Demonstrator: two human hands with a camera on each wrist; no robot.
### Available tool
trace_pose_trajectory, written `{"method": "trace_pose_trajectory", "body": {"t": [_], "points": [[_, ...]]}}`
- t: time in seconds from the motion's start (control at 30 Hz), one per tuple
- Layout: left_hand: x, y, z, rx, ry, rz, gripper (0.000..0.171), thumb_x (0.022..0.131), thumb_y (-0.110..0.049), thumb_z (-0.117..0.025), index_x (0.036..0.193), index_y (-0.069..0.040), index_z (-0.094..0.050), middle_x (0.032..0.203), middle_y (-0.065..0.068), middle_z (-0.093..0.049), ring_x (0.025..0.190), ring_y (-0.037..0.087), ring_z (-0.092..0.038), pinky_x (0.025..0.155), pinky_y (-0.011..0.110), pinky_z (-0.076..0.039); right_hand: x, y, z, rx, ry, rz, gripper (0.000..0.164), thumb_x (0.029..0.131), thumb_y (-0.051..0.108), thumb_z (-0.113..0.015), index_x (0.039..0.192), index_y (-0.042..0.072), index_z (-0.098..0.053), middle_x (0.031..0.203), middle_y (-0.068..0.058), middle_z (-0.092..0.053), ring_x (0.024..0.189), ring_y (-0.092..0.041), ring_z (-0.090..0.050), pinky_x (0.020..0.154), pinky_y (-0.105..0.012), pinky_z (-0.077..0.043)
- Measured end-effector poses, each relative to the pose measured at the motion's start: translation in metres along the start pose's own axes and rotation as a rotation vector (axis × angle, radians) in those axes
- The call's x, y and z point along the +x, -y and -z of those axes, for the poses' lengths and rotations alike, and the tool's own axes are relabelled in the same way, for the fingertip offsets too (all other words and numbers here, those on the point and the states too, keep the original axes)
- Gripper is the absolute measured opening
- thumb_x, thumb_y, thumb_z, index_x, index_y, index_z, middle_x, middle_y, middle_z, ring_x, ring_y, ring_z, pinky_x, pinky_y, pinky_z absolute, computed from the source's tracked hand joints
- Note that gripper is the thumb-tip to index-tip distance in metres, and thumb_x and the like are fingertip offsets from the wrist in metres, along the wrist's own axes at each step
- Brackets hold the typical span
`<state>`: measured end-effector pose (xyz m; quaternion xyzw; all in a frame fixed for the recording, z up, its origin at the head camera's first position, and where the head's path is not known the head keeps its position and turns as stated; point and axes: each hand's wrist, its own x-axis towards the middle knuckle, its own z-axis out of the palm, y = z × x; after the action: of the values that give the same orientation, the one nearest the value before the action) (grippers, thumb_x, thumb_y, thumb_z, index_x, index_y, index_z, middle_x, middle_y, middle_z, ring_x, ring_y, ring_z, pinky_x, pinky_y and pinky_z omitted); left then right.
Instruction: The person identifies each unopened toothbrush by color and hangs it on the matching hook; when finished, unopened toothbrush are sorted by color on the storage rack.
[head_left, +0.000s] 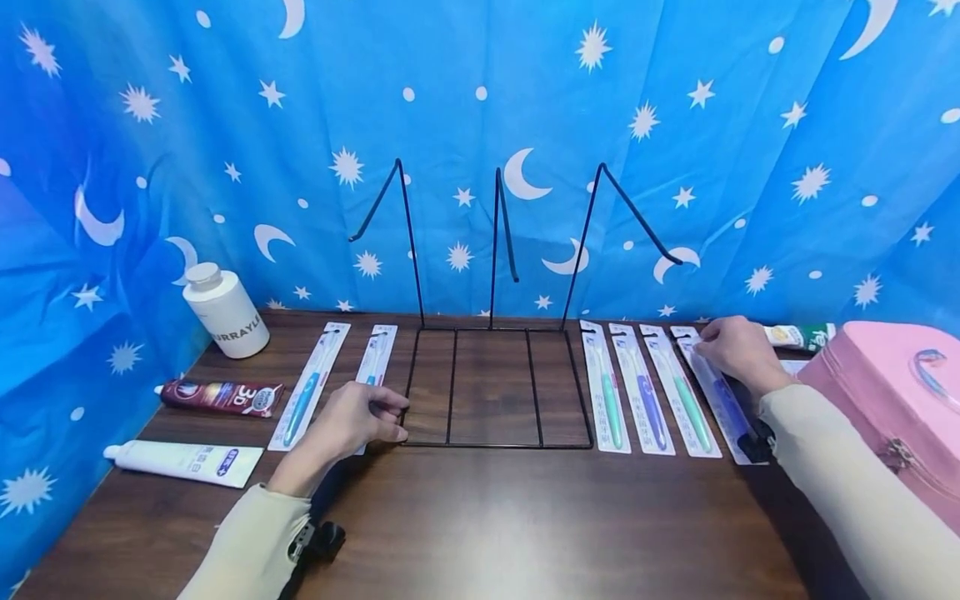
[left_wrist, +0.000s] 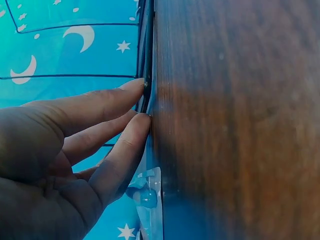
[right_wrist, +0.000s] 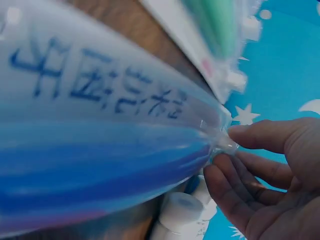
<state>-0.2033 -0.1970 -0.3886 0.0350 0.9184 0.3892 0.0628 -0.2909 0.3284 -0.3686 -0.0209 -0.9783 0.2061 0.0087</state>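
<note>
A black wire rack (head_left: 495,447) with three bent prongs stands at the back middle of the table. My left hand (head_left: 347,421) pinches its front left corner; in the left wrist view the thumb and a finger (left_wrist: 131,135) meet at the dark wire. My right hand (head_left: 738,354) holds the far end of a purple toothbrush in a blister pack (head_left: 722,396), rightmost in a row. In the right wrist view, thumb and fingers pinch the pack's narrow tip (right_wrist: 224,142). Beside it lie packaged green (head_left: 682,396), purple (head_left: 645,396) and green toothbrushes (head_left: 607,396).
Two packaged blue toothbrushes (head_left: 309,387) lie left of the rack, one partly behind my left hand. Further left are a white bottle (head_left: 228,312), a red toothpaste tube (head_left: 221,397) and a white tube (head_left: 183,462). A pink case (head_left: 892,400) and green-white tube (head_left: 813,336) sit right.
</note>
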Motion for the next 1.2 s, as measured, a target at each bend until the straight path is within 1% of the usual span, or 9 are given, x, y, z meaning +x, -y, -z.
{"method": "trace_pose_trajectory", "body": {"t": [0.27, 0.4, 0.47, 0.63, 0.7, 0.8, 0.97, 1.07, 1.2], "points": [[-0.006, 0.000, 0.002, 0.021, -0.006, -0.018, 0.033, 0.071, -0.004, -0.084, 0.102, -0.009, -0.074, 0.079, 0.001, -0.062, 0.070, 0.016, -0.055, 0.057, 0.031, -0.046, -0.022, 0.008, 0.017, 0.053, -0.105, -0.024, 0.037, 0.091, 0.020, -0.063, 0.111, -0.010, -0.061, 0.098, -0.029, -0.062, 0.077, -0.034, -0.057, 0.056, -0.037, -0.049], [-0.010, 0.004, 0.006, 0.053, -0.005, -0.021, 0.034, 0.071, -0.003, -0.083, 0.103, -0.007, -0.073, 0.078, 0.001, -0.061, 0.069, 0.016, -0.055, 0.059, 0.031, -0.046, -0.036, 0.018, 0.021, 0.120, -0.129, -0.050, 0.035, 0.092, 0.025, -0.063, 0.109, -0.006, -0.061, 0.096, -0.024, -0.064, 0.076, -0.030, -0.059, 0.055, -0.032, -0.047], [-0.009, 0.003, 0.008, 0.063, -0.004, -0.047, 0.034, 0.071, -0.003, -0.082, 0.104, -0.006, -0.073, 0.078, 0.001, -0.061, 0.070, 0.016, -0.055, 0.060, 0.031, -0.045, -0.041, 0.024, 0.028, 0.131, -0.150, -0.049, 0.037, 0.093, 0.028, -0.063, 0.109, -0.005, -0.061, 0.097, -0.024, -0.063, 0.077, -0.031, -0.059, 0.055, -0.031, -0.047], [-0.004, -0.002, 0.008, 0.040, -0.003, -0.091, 0.034, 0.073, -0.004, -0.081, 0.106, -0.004, -0.072, 0.079, 0.002, -0.063, 0.070, 0.017, -0.056, 0.059, 0.031, -0.045, -0.051, 0.034, 0.049, 0.096, -0.192, -0.044, 0.041, 0.095, 0.034, -0.059, 0.112, -0.004, -0.059, 0.103, -0.026, -0.061, 0.082, -0.034, -0.058, 0.058, -0.030, -0.047], [-0.003, -0.002, 0.003, 0.022, -0.002, -0.071, 0.035, 0.073, -0.003, -0.080, 0.107, -0.004, -0.072, 0.079, 0.002, -0.063, 0.071, 0.017, -0.056, 0.059, 0.031, -0.045, -0.056, 0.034, 0.052, 0.090, -0.184, -0.044, 0.042, 0.096, 0.034, -0.058, 0.114, -0.004, -0.057, 0.104, -0.026, -0.060, 0.083, -0.034, -0.059, 0.059, -0.031, -0.049], [-0.003, -0.004, 0.005, 0.014, -0.018, -0.035, 0.035, 0.073, -0.001, -0.080, 0.107, -0.005, -0.072, 0.080, 0.002, -0.062, 0.070, 0.017, -0.056, 0.059, 0.031, -0.046, -0.059, 0.034, 0.054, 0.106, -0.202, -0.013, 0.043, 0.095, 0.035, -0.059, 0.114, -0.004, -0.057, 0.104, -0.026, -0.060, 0.085, -0.035, -0.060, 0.061, -0.032, -0.050], [-0.005, -0.003, -0.004, -0.015, -0.021, -0.009, 0.033, 0.073, 0.000, -0.079, 0.106, -0.006, -0.072, 0.078, 0.002, -0.062, 0.068, 0.016, -0.056, 0.057, 0.030, -0.047, -0.069, 0.030, 0.063, 0.117, -0.244, 0.033, 0.047, 0.092, 0.041, -0.063, 0.110, -0.002, -0.060, 0.104, -0.026, -0.063, 0.090, -0.036, -0.058, 0.064, -0.034, -0.044], [-0.007, -0.003, -0.006, -0.020, -0.061, -0.018, 0.032, 0.074, 0.001, -0.079, 0.104, -0.006, -0.073, 0.076, 0.002, -0.061, 0.065, 0.017, -0.055, 0.055, 0.030, -0.045, -0.075, 0.039, 0.073, 0.132, -0.291, 0.063, 0.049, 0.091, 0.045, -0.064, 0.111, 0.001, -0.062, 0.106, -0.023, -0.064, 0.091, -0.032, -0.056, 0.063, -0.029, -0.043], [-0.010, 0.001, -0.009, -0.032, -0.096, -0.012, 0.033, 0.070, 0.003, -0.080, 0.101, -0.008, -0.074, 0.073, 0.000, -0.062, 0.063, 0.015, -0.056, 0.055, 0.030, -0.046, -0.087, 0.058, 0.084, 0.199, -0.325, 0.088, 0.049, 0.088, 0.047, -0.066, 0.114, 0.006, -0.063, 0.108, -0.016, -0.066, 0.087, -0.009, -0.058, 0.064, -0.020, -0.044]]}}
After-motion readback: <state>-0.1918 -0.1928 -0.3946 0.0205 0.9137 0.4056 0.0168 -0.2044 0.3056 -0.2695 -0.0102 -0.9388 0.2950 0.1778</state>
